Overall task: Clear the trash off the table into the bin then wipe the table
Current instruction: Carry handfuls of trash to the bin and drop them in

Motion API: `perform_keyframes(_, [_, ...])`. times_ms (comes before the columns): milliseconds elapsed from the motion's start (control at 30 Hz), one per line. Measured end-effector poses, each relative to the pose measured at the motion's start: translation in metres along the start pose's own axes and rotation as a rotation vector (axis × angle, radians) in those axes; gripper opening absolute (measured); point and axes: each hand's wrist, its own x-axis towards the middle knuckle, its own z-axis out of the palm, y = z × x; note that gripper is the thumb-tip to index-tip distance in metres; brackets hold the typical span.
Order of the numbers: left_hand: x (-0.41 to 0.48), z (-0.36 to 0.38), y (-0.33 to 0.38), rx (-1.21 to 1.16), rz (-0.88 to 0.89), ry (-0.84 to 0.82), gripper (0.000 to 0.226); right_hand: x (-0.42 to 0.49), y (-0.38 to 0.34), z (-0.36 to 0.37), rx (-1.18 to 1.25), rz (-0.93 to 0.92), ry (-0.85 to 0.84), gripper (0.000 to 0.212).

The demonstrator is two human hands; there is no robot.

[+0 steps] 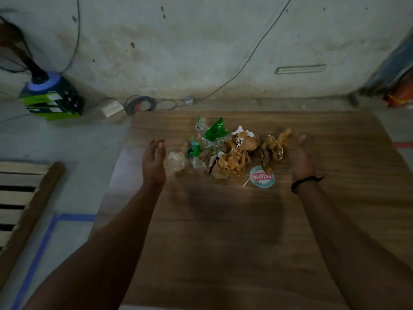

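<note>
Trash point(232, 153) sits in a loose heap on the table point(223, 242), upper centre of frame: green wrapper point(215, 130), clear plastic point(176, 161), brown crumpled bits, and a round label point(262, 176) at the near edge of the heap.

Left hand point(154, 163) is just left of the heap, next to the clear plastic. Its fingers are straight w/ the palm turned inward, holding nothing. Right hand point(301, 159) is just right of the heap w/ fingers also extended and nothing in its grip; black band point(301, 183) on the wrist. Can't tell if either hand touches the tabletop.

Upper left, on the floor: green box point(53, 101) w/ a blue top. Cables point(143, 104) lie along the wall. Blue tape point(44, 242) on the floor lower left, beside a striped mat point(13, 198).
</note>
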Motion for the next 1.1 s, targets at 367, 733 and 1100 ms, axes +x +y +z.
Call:
perform_keyframes(367, [0.064, 0.055, -0.060, 0.284, 0.146, -0.204, 0.064, 0.098, 0.036, 0.043, -0.270, -0.135, -0.140, 0.057])
perform_keyframes(733, [0.034, 0.131, -0.038, 0.080, 0.214, -0.426, 0.088, 0.031, 0.042, 0.117, 0.002, -0.350, -0.389, 0.064])
perform_keyframes(1100, [0.013, 0.143, -0.040, -0.210, 0.073, -0.264, 0.084, 0.004, 0.038, 0.124, 0.223, -0.238, -0.355, 0.075])
